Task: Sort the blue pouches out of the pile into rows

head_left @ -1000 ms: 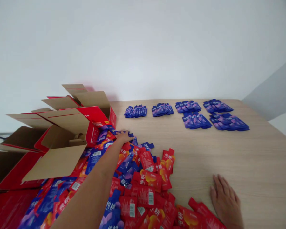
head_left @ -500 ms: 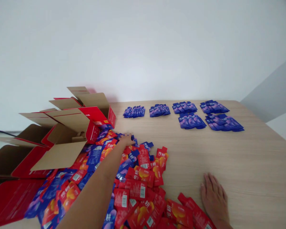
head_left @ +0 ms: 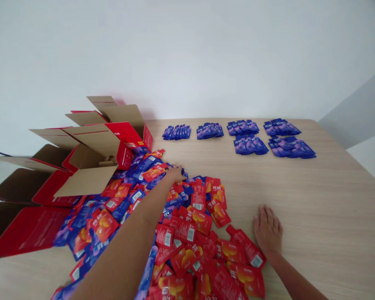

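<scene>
Opened boxes are placed beside heaped packets; over the heap's far part the left hand is laid, its grip impossible to tell. Blue stacks are spread farther back; the right hand, unclenched, is rested on the table.

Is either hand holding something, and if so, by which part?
The left hand is on the packet pile; whether its grip holds anything, and where, cannot be told. The right hand holds nothing, lying palm down on the table.
</scene>
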### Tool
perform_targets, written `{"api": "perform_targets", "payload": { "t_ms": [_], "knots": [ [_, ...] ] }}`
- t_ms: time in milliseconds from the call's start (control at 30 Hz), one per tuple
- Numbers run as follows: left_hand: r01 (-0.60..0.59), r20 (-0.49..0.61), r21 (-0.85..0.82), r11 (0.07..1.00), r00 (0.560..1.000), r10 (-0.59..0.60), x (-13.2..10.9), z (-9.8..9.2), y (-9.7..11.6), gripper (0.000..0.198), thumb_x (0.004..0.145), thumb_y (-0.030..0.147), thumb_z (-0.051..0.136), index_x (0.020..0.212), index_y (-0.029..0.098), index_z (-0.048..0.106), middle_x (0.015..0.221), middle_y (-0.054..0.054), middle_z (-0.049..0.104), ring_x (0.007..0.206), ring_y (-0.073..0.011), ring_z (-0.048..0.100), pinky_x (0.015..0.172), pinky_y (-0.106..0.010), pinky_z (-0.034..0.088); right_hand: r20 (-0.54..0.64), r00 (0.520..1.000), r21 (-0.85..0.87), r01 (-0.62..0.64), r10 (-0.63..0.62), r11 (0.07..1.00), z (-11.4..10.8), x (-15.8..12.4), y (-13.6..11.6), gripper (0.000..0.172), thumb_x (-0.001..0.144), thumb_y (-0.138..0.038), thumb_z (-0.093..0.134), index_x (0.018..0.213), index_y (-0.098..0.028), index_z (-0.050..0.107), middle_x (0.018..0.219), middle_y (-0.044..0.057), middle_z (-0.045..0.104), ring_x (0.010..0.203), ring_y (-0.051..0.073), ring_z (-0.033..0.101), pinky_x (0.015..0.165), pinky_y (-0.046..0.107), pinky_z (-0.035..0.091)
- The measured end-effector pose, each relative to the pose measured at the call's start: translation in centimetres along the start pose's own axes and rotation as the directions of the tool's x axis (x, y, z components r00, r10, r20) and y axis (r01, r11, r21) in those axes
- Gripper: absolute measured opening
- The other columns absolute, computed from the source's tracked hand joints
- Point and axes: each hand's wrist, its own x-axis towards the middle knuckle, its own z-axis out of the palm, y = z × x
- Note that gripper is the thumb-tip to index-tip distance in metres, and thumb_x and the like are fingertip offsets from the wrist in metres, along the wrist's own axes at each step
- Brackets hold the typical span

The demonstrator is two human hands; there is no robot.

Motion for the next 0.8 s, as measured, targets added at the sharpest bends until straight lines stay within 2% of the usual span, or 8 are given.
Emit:
{"api": "perform_targets", "payload": {
  "t_ms": [367,600,700,800],
  "knots": [
    [-0.053,0.003,-0.016,0.998,0.999,0.053,-1.6,1.0,2.8,0.072,0.073,0.055,0.058,0.134,0.022,0.039,0.143,-0.019,0.036,0.128,-0.0455,0.033,0.094,-0.060,0.036,0.052,0.998,-0.044,-0.019,0.022,0.999,-0.9,0.2,-0.5,0.054,0.094,-0.034,0.022,0.130,-0.004,0.048,0.136,0.020,0.048,0.129,0.029,0.038,0.106,0.048,0.027],
    [-0.055,-0.049,-0.021,0.998,0.997,0.053,-2.9,0.9,3.9,0.064,0.075,0.046,0.059,0.133,0.023,0.043,0.141,-0.018,0.040,0.128,-0.0437,0.036,0.095,-0.059,0.037,-0.027,0.999,-0.047,0.033,-0.034,0.998,-0.4,-0.2,-0.2,0.057,0.094,-0.033,0.019,0.130,-0.001,0.049,0.133,0.022,0.051,0.126,0.032,0.042,0.105,0.048,0.031],
    [-0.089,-0.077,-0.061,0.994,0.993,0.084,-3.5,0.5,4.6,0.057,0.076,0.043,0.060,0.129,0.024,0.049,0.138,-0.015,0.046,0.125,-0.0390,0.043,0.096,-0.054,0.040,-0.079,0.994,-0.025,0.076,-0.078,0.997,0.3,-0.3,0.2,0.056,0.093,-0.032,0.020,0.133,-0.001,0.046,0.131,0.023,0.052,0.124,0.034,0.044,0.103,0.051,0.033],
    [-0.149,-0.114,-0.133,0.980,0.984,0.134,-3.6,-0.3,5.1,0.053,0.077,0.047,0.060,0.126,0.028,0.053,0.131,-0.006,0.056,0.120,-0.0285,0.051,0.098,-0.040,0.042,-0.114,0.988,-0.011,0.105,-0.106,0.994,0.6,-0.4,0.5,0.058,0.093,-0.031,0.022,0.142,-0.003,0.032,0.133,0.024,0.050,0.124,0.035,0.045,0.101,0.053,0.034]
  ]
}}
